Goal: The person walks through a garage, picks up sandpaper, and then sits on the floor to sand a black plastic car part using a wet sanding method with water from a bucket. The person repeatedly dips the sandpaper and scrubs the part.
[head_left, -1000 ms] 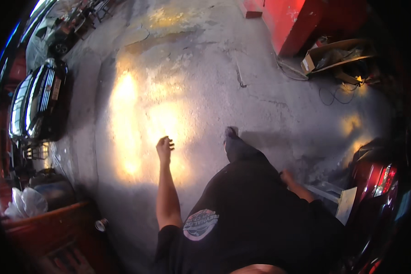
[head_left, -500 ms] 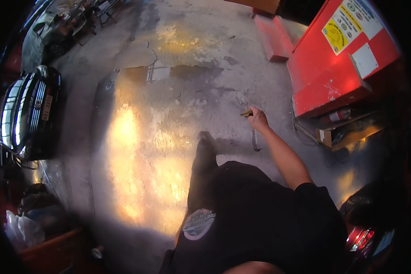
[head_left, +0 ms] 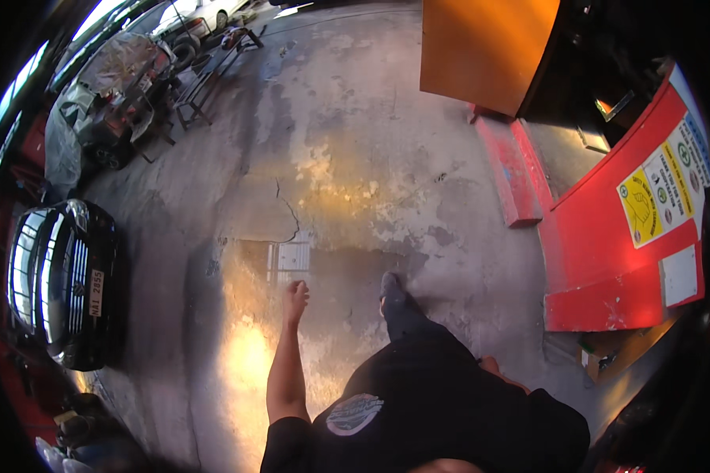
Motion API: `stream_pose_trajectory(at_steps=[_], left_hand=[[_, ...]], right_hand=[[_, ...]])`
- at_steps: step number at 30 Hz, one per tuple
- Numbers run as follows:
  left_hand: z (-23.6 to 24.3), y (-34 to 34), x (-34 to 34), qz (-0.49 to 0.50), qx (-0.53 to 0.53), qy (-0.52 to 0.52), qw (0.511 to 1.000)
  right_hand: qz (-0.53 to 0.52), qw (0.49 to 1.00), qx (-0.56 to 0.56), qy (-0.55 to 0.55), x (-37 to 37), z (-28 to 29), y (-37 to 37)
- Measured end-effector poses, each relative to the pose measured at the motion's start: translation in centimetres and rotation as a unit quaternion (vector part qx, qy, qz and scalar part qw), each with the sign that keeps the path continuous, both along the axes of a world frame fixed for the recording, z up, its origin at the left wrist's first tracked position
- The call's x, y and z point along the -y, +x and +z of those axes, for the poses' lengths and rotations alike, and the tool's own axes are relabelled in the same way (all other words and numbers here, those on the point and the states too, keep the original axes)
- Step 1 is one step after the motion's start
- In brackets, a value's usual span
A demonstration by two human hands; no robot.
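My left hand (head_left: 296, 296) swings out in front of me over the concrete floor. Its fingers are loosely curled and apart, with nothing seen in them, and it touches nothing. Low at my right side, my right hand (head_left: 491, 365) shows only in part beside my dark clothing. Its fingers are hidden, so what it holds, if anything, does not show. One dark-shod foot (head_left: 390, 285) is forward on the floor.
The concrete floor (head_left: 355, 205) is cracked and patchy. A black car (head_left: 63, 284) stands at left; a plastic-covered vehicle (head_left: 106, 94) and a metal bench (head_left: 213, 79) are beyond it. At right are a red step (head_left: 513, 177), a red counter (head_left: 599, 276) and an orange panel (head_left: 485, 51).
I have moved forward across the floor. My left hand has come into view. My right hand, earlier stretched ahead with a brass-coloured thing in it, has dropped back to my side.
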State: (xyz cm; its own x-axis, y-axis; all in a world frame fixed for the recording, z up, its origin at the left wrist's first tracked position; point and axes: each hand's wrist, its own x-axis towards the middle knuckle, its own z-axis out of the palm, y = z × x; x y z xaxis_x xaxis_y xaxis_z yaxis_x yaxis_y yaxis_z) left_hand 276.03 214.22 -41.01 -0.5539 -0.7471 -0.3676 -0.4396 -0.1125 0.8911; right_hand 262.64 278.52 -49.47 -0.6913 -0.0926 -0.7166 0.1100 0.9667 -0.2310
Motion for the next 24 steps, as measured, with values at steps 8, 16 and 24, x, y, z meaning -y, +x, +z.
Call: stream_pose_trajectory(at_steps=[8,16,24], left_hand=[[-6.4,-7.5,6.2,-0.044,0.198,0.189,0.961],[-13.1,-21.8,19.9,-0.081,0.259,0.153,0.95],[-12.0,-51.8,55.2,-0.051,0.14,0.153,0.977]], right_hand=[[0.127,0.967,-0.119,-0.185,38.9,6.4,-37.9],[0.172,0.887,-0.246,-0.351,76.4,14.5,-64.9],[0.174,0.952,-0.2,-0.151,76.5,1.6,-74.9]])
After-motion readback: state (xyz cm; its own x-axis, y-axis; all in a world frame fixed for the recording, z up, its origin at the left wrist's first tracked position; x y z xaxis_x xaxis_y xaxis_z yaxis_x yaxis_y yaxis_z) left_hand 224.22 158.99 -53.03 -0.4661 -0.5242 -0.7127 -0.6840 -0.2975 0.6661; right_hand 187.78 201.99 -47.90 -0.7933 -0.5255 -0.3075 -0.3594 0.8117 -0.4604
